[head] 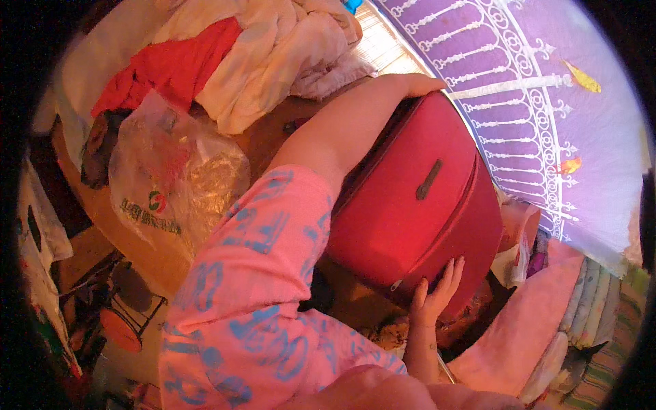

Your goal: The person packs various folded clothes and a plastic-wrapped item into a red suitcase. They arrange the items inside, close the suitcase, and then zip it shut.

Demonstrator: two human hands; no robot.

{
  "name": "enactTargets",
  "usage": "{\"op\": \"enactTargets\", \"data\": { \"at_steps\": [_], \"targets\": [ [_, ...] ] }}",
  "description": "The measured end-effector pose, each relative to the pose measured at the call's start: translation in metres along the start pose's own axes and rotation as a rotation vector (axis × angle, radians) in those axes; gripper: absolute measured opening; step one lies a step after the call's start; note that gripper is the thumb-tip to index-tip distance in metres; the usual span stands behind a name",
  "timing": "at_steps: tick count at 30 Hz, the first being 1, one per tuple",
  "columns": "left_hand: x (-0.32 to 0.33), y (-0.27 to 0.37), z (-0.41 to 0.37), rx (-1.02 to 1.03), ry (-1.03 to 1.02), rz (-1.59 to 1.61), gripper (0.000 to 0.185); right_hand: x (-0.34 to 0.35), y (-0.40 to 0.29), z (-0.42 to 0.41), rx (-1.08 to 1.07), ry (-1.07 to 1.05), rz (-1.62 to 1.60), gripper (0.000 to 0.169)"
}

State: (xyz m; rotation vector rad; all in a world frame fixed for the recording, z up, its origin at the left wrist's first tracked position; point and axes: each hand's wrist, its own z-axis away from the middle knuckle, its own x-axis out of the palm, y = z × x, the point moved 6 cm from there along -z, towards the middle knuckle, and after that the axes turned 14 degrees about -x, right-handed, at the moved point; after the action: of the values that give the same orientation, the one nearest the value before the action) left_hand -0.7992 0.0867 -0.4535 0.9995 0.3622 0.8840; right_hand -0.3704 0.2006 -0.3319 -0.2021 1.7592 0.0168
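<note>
A red fabric suitcase (394,205) with a dark handle and a zipper pull stands tilted before me. My left hand (428,86) is on its upper edge, at the far corner, with the fingers partly hidden there; the arm in a pink sleeve with blue print reaches across from the lower left. Against the lower side of the case lies my right hand (441,289), its fingers spread. Beneath the case is a dark, shadowed space with brownish items that I cannot make out.
A clear plastic bag (169,179) with printing lies at the left. Behind it are a red cloth (179,61) and a heap of pale bedding (277,46). A purple curtain (599,133) with a white fence pattern hangs at the right, above pink fabric (533,318) and folded cloths (594,302).
</note>
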Motion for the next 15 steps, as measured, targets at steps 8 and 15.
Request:
{"op": "enactTargets", "data": {
  "at_steps": [8, 15],
  "targets": [
    [-0.005, -0.013, -0.062, -0.047, -0.131, -0.01, 0.036, 0.011, 0.005, -0.004, 0.014, 0.014, -0.005, 0.074],
    [-0.004, 0.004, -0.08, 0.248, -0.208, -0.483, 0.029, 0.021, 0.008, -0.004, 0.033, 0.062, -0.013, 0.077]
  ]
}}
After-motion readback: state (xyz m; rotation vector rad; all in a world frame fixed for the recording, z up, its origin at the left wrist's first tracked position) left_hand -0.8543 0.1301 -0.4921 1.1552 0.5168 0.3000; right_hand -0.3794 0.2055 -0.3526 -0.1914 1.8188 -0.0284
